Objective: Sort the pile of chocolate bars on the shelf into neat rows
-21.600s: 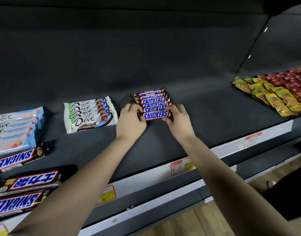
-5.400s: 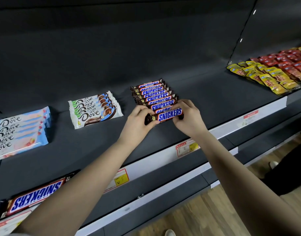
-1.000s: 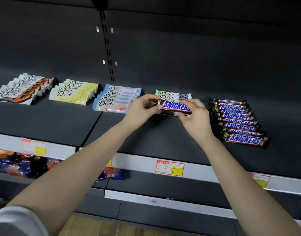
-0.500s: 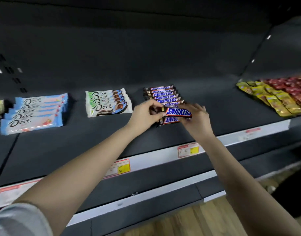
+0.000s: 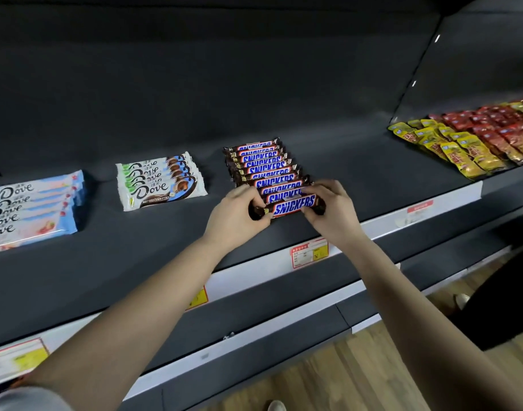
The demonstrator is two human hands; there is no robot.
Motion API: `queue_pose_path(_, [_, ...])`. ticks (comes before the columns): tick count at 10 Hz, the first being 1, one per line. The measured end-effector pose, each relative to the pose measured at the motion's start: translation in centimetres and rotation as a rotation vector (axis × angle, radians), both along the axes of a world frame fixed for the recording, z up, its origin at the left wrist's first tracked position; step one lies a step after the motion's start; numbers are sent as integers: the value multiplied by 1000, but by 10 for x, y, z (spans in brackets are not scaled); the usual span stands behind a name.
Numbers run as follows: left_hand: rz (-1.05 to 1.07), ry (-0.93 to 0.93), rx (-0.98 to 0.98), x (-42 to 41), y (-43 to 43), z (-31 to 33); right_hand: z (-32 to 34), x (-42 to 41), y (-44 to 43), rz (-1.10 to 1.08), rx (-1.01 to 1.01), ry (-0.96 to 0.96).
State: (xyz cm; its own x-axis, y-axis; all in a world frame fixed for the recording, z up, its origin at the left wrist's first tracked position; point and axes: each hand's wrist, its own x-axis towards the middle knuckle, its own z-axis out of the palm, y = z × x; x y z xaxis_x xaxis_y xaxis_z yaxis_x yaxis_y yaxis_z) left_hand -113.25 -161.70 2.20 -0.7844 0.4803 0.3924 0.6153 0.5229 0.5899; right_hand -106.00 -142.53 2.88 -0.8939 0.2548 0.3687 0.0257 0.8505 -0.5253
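Observation:
A row of several Snickers bars (image 5: 263, 164) lies overlapped on the dark shelf (image 5: 165, 256), running from the back toward the front. At the row's front end, a Snickers bar (image 5: 293, 204) is held lengthwise between both hands. My left hand (image 5: 239, 216) pinches its left end and my right hand (image 5: 331, 209) pinches its right end. The bar sits just in front of the last bar in the row, at or just above the shelf surface. Left of the row lie a stack of white Dove bars (image 5: 159, 180) and a stack of blue Dove bars (image 5: 29, 209).
Yellow snack packets (image 5: 450, 146) and red snack packets (image 5: 503, 126) fill the shelf section at the right. A white price rail (image 5: 381, 226) with red and yellow tags runs along the shelf's front edge. Wooden floor shows below.
Half a second ago the bar was raised over the row's front; now it is lower, at the row's front end. Earlier, both hands carried it rightward from the Dove stacks.

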Motion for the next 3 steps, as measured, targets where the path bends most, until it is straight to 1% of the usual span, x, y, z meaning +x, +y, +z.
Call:
queue_pose_path(1, [8,-8,2,1,1,-1,-3,-4,3,-73,-30,-28])
queue_pose_path(2, [-5,-6,32,4,0,-2,-2,-5,1,-81,-34,-57])
queue_pose_path(3, [-8,-20,28,3,-2,3,-5,-3,-1,-75,-75,58])
